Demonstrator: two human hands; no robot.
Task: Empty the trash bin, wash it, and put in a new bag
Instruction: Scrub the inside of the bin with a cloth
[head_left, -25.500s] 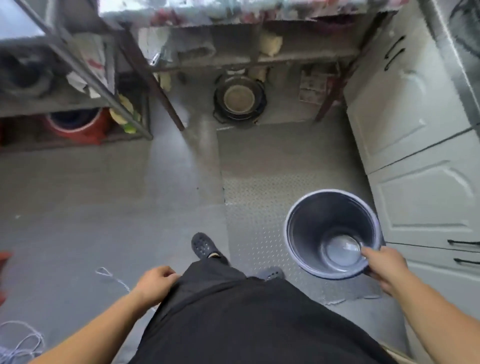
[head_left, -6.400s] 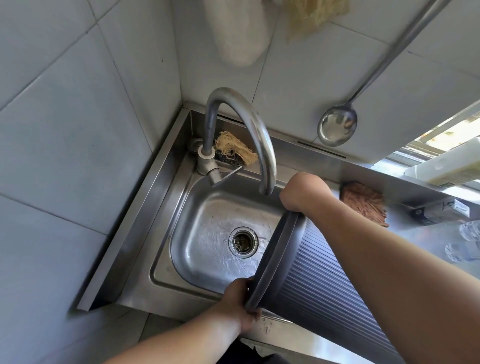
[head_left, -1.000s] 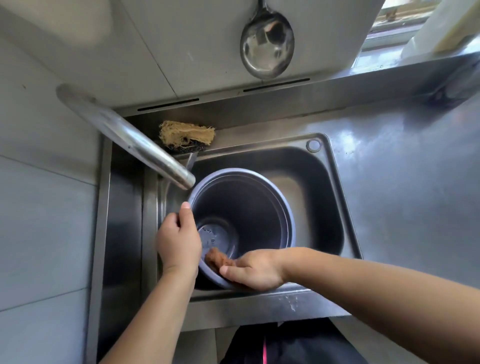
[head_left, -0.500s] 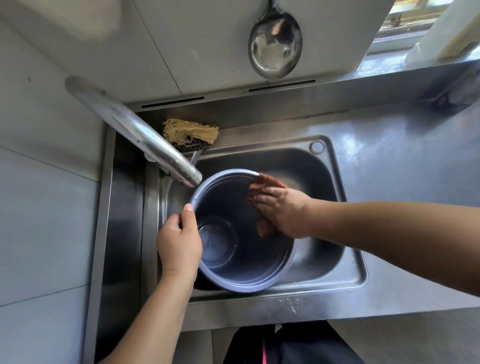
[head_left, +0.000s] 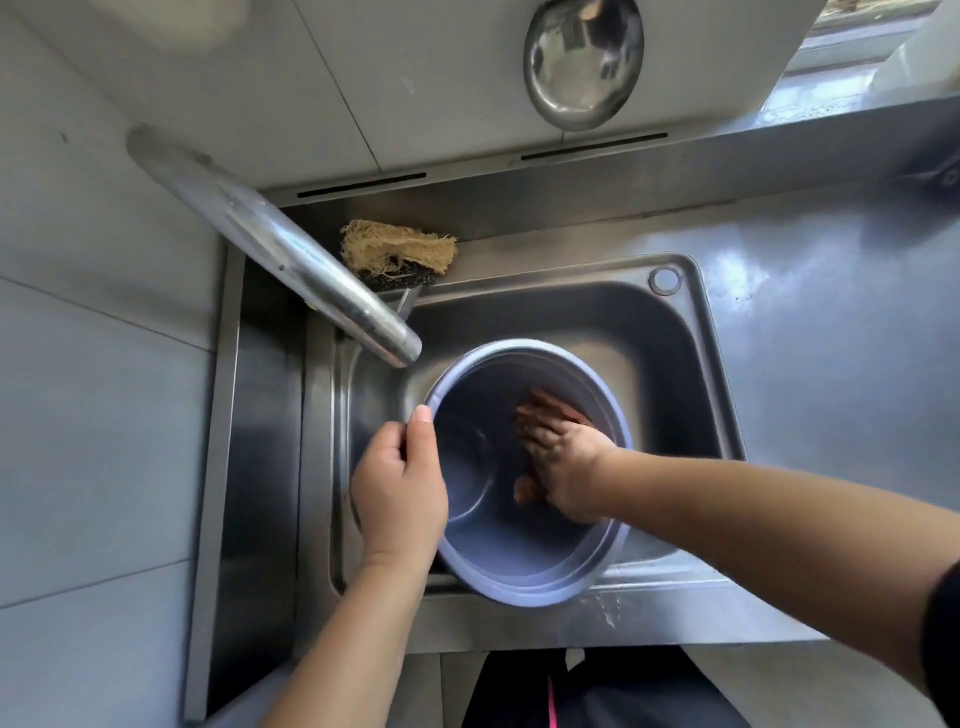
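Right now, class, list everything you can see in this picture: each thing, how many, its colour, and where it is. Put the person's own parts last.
Trash bin: one, grey-blue, standing in the sink.
Scrubbing pad: one, reddish-brown, inside the bin under the right hand.
Sink: one, steel, set in the counter.
Faucet: one, steel, spout ending above the bin's rim.
Fibre scrubber: one, tan on black, ledge behind the sink.
Ladle: one, steel, against the tiled wall.
Left hand: gripping the bin's rim.
Right hand: inside the bin, pressing the pad.

The bin (head_left: 524, 561) is round, grey-blue plastic with a pale rim. It stands open-mouthed and bagless in the sink (head_left: 675, 332), tilted toward the camera.
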